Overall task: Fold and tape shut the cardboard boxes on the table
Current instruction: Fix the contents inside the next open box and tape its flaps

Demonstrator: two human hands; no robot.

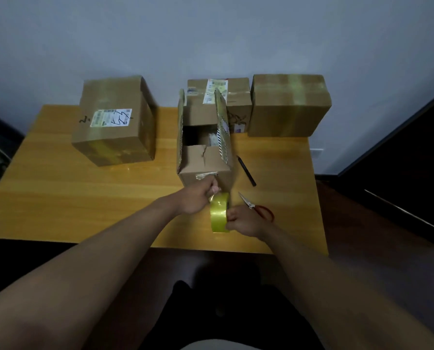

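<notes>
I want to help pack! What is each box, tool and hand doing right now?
Middle box: flaps up, open.
Left box: taped shut.
Back box: closed.
Right box: taped shut.
Tape roll: held upright.
Left hand: pinches the tape end.
Right hand: grips the roll.
Scissors: lying on table.
Pen: lying on table.

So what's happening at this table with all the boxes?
A person is taping up boxes. The right hand holds a roll of yellow tape, while the left hand pinches its free end near the front of the open box, whose flaps stand up. Three other boxes look already taped. Scissors and a dark pen lie on the table.
</notes>
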